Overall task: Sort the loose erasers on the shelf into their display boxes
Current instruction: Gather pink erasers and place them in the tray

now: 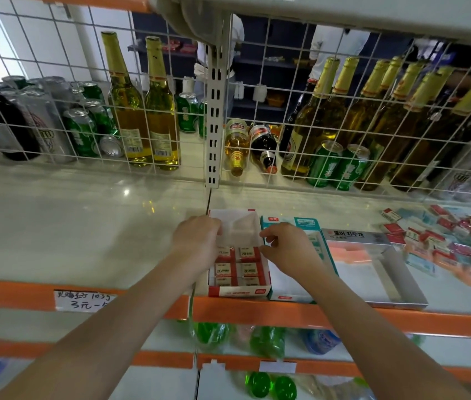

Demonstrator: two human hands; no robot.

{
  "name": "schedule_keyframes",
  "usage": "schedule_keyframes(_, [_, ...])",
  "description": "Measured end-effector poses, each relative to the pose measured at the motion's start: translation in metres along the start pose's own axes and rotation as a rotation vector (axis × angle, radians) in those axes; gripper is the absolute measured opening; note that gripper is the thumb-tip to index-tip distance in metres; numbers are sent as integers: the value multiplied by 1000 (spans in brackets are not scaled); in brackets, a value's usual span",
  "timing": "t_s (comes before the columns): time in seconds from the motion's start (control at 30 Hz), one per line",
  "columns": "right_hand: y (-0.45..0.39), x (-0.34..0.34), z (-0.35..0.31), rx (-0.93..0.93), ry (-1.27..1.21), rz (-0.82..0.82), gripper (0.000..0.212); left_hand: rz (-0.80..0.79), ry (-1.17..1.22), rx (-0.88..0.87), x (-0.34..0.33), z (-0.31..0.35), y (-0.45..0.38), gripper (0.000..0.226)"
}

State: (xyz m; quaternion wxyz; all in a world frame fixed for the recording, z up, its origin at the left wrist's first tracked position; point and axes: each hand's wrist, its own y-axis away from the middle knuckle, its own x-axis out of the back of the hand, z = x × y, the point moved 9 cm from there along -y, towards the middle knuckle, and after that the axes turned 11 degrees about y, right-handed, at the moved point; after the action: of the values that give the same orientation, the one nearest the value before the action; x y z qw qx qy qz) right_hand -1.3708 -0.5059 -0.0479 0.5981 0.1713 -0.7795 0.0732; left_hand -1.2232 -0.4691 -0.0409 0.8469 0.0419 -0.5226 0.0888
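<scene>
Hands (237, 243) (both) at red box (240, 290).

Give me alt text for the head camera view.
Two hands, left hand and right hand, work at a red-and-white eraser box on a shelf, with loose erasers piled at right.

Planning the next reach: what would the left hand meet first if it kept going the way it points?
Probably the red-and-white display box: the left hand already touches its left wall, pointing toward the empty far end.

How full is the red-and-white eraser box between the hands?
Partly full: the red-and-white box holds erasers in its near part; its far end shows bare.
</scene>
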Motion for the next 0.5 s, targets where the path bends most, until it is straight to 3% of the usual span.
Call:
schedule_keyframes(0.3, [3,1,5,24,-44,-12,31,-246,71,-159,-31,25,3,30])
schedule_keyframes(0.5, [4,-2,8,37,-50,-5,27,-274,17,-178,-43,24,3,21])
